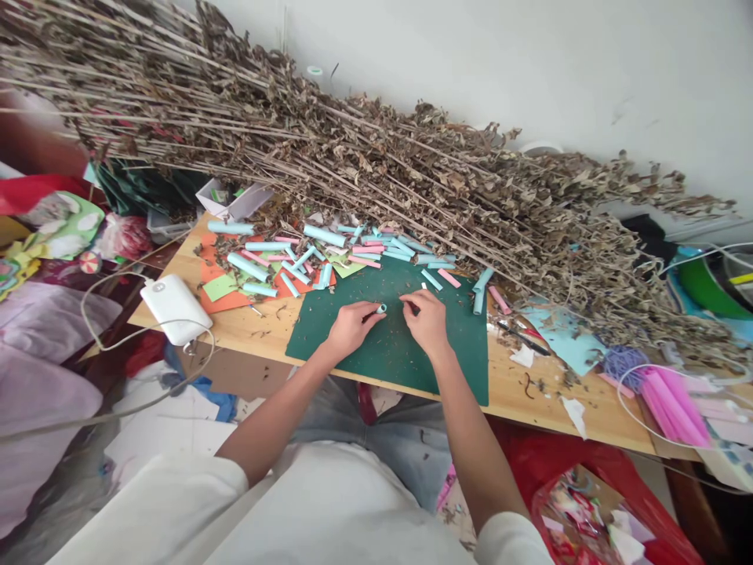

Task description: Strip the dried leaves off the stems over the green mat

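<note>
We've a blue roll (382, 309) pinched in our left hand (351, 326)! At its three o'clock, our right hand (426, 320) half-curls, contents unclear.

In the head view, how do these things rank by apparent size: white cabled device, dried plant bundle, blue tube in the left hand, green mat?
1. Dried plant bundle
2. Green mat, partly covered
3. White device
4. Held blue tube

Clothing of the person, seen from above.
White short-sleeved shirt (329, 506), its sleeves (188, 486) ending well behind the grip; left hand (351, 328) and right hand (427, 320) bare. Faded grey-blue trousers (412, 455) between shirt and grip.
</note>
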